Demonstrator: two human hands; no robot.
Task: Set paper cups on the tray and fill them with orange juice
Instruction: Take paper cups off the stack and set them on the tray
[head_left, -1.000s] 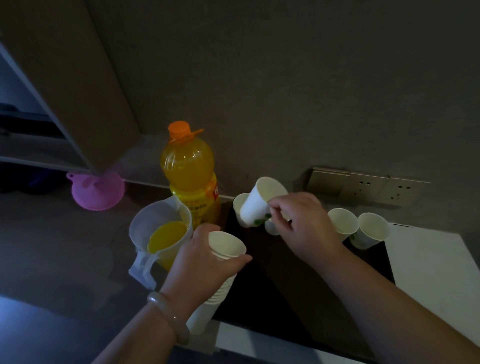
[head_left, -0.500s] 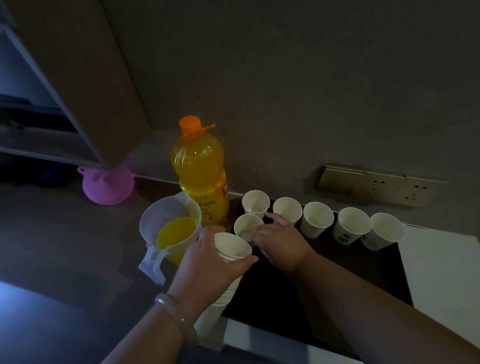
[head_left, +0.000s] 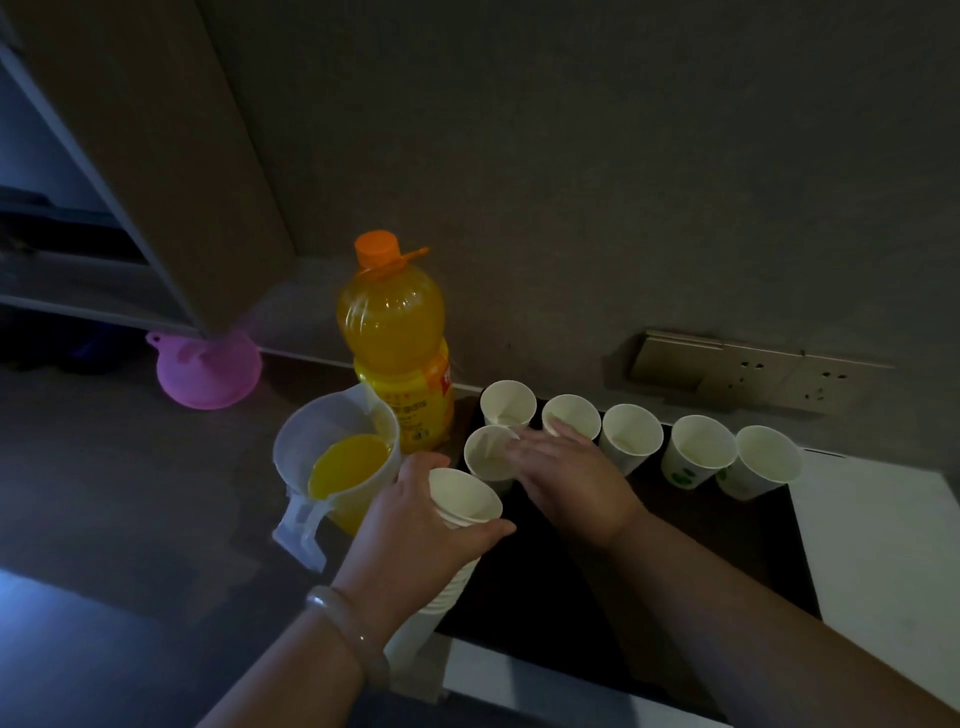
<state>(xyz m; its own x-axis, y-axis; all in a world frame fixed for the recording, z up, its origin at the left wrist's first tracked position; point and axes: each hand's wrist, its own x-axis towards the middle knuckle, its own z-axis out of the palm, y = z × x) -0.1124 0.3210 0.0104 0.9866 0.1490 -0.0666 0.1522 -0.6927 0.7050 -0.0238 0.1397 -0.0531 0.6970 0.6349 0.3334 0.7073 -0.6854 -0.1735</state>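
A dark tray (head_left: 545, 587) lies on the counter. Along its far edge stands a row of several empty white paper cups (head_left: 631, 436). One more cup (head_left: 485, 457) stands alone in front of the row's left end. My right hand (head_left: 563, 480) hovers beside that cup with fingers spread, holding nothing. My left hand (head_left: 415, 525) grips a tall stack of paper cups (head_left: 462, 501) at the tray's left edge. A clear jug (head_left: 337, 457) partly filled with orange juice stands left of the tray. Behind the jug is an orange juice bottle (head_left: 395, 343) with its cap on.
A pink funnel (head_left: 208, 369) lies upside down on the counter at the back left, under a cabinet side panel (head_left: 156, 156). Wall sockets (head_left: 753, 371) sit behind the cups. A white surface (head_left: 883, 545) borders the tray on the right.
My right hand carried a cup from the air down onto the tray in front of the row, then let go and opened. My left hand kept holding the stack.
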